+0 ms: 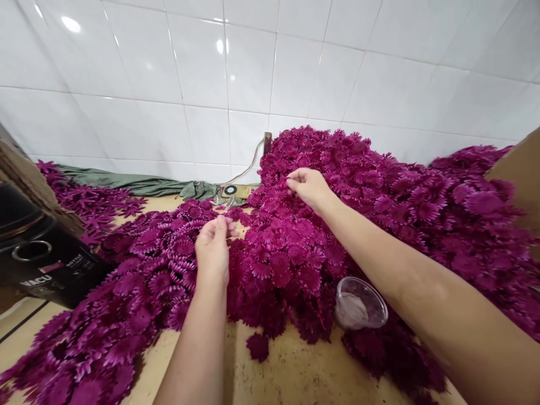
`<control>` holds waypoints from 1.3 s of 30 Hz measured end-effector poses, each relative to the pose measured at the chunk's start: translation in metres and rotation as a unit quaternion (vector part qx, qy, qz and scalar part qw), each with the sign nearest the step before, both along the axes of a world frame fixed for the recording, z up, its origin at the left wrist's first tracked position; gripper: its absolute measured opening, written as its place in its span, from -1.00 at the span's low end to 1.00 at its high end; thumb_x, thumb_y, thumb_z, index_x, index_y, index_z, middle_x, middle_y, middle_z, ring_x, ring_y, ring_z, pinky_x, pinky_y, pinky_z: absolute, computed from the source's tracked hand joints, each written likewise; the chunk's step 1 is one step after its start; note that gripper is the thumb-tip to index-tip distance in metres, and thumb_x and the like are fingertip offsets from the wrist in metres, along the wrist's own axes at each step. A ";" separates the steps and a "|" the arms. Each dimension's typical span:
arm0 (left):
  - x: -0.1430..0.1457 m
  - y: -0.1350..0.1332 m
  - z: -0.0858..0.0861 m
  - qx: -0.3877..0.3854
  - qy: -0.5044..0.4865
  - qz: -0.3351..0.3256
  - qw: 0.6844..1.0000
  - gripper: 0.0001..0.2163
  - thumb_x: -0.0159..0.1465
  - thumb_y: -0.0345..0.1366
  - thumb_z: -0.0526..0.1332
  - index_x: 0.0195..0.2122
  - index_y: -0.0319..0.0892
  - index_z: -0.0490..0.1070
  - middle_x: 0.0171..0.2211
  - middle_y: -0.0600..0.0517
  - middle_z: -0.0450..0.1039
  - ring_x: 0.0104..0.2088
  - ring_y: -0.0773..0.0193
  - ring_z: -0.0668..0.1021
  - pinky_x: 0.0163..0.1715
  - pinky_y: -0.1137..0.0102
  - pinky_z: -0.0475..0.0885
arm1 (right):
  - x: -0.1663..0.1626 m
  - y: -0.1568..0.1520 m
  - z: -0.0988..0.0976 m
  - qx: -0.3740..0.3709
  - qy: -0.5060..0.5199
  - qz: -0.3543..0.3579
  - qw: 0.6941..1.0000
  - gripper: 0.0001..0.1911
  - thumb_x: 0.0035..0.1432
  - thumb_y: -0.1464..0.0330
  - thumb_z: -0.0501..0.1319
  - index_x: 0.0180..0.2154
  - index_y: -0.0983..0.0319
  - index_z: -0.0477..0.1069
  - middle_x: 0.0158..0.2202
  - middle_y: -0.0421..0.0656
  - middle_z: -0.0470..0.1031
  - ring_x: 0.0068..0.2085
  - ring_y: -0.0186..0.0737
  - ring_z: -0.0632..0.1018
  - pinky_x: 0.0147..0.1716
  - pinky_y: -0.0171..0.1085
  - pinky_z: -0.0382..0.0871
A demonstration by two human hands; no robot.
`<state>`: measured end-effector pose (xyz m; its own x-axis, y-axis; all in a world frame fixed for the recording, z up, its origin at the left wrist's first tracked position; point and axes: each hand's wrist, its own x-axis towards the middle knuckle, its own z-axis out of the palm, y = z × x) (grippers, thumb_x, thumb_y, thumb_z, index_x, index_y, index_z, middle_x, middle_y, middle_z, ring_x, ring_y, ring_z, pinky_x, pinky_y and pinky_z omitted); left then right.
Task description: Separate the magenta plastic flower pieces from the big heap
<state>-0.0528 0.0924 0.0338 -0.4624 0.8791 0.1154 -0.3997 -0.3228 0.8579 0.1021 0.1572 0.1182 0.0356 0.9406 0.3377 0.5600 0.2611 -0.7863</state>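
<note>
Magenta artificial flower heads with fringed petals lie heaped in a large pile [291, 253] in front of me. My right hand [310, 185] reaches to the upper left of this heap, thumb and forefinger pinched together at a flower there. To the left, my left hand [213, 242] hovers by the gap between the big pile and a flatter spread of flowers [147, 275]. Its fingers are curled in with the thumb pressed against them; whatever may be between them is too small to tell. One loose flower [257, 347] sits on the tabletop near me.
A clear plastic cup [361, 304] with pale contents stands under my right forearm. Black cylindrical packaging [46, 247] is at left, a cardboard piece [518, 174] at right. Green cloth [126, 180], a yellowish device [238, 191] and a cable line the white tiled wall [202, 73].
</note>
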 end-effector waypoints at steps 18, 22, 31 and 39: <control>0.037 -0.012 -0.013 0.030 0.379 0.107 0.919 -0.89 0.07 -0.41 0.13 -0.35 -0.20 0.31 -0.27 -0.10 0.37 -0.16 0.13 0.42 -0.14 0.20 0.29 | 0.015 0.015 -0.010 0.043 -0.181 -0.121 0.975 -0.65 -0.08 0.62 0.09 -0.17 0.40 0.37 -0.19 0.05 0.42 -0.18 -0.13 0.46 -0.15 -0.19 0.34; 0.038 -0.017 -0.011 0.029 0.490 0.166 0.855 -0.73 0.07 -0.49 0.07 -0.18 -0.27 0.35 -0.05 -0.22 0.27 0.02 0.03 0.30 -0.03 0.12 0.19 | -0.004 0.011 -0.017 0.096 -0.312 -0.009 0.945 -0.61 -0.10 0.62 0.10 -0.17 0.33 0.44 -0.06 0.00 0.40 -0.01 -0.06 0.36 0.05 -0.15 0.17; 0.067 -0.045 -0.009 0.258 0.613 -0.074 0.743 -0.86 0.01 -0.43 0.04 -0.51 -0.19 0.39 -0.52 -0.01 0.43 -0.46 0.25 0.45 -0.43 0.33 0.34 | -0.082 0.006 -0.036 -0.072 -0.488 0.344 0.799 -0.73 -0.08 0.43 0.25 -0.24 0.22 0.48 -0.31 -0.17 0.53 -0.32 -0.28 0.51 -0.35 -0.40 0.31; 0.058 -0.037 -0.013 0.212 0.592 -0.053 0.776 -0.89 -0.03 -0.39 0.05 -0.63 -0.16 0.33 -0.65 0.02 0.36 -0.60 0.28 0.38 -0.56 0.37 0.27 | -0.099 0.026 -0.077 -0.027 -0.590 0.339 0.732 -0.68 -0.17 0.44 0.27 -0.25 0.31 0.45 -0.24 -0.02 0.50 -0.27 -0.16 0.50 -0.36 -0.36 0.29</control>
<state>0.0049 0.0551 0.0204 0.2597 0.6722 0.6933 0.5436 -0.6952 0.4704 0.0027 0.1834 0.0407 -0.7328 0.6195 -0.2815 0.6131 0.7806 0.1217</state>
